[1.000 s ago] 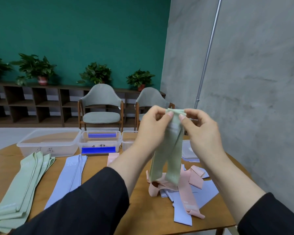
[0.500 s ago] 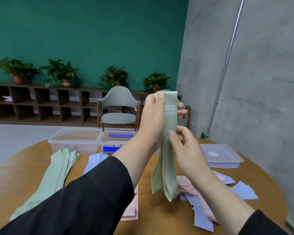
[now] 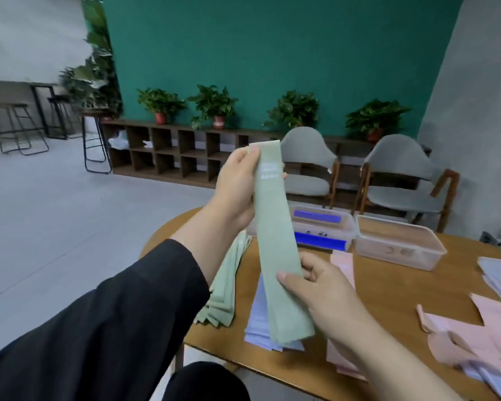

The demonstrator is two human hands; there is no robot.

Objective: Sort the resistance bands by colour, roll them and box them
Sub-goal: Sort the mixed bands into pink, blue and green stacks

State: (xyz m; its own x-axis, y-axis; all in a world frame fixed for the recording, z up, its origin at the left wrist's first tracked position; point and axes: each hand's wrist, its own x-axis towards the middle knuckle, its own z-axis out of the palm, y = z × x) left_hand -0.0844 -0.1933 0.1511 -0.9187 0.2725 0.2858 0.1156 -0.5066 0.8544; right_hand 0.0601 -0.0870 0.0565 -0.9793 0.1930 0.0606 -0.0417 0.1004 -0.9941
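Two hands hold one green band point(image 3: 275, 241) taut above the table point(image 3: 388, 287): left hand point(image 3: 237, 189) pinches its far, upper end, right hand point(image 3: 315, 287) pinches it lower down. Green stack point(image 3: 226, 287) lies below left, lilac stack point(image 3: 258, 319) beside it. Risk: a loose pinch could drop the band onto the lilac stack, mixing colours.

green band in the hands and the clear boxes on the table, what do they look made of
Green band: looks like matte woven elastic fabric; it hangs flat and limp, without shine. Clear boxes: probably translucent, slightly frosted plastic, since the table shows through the walls.
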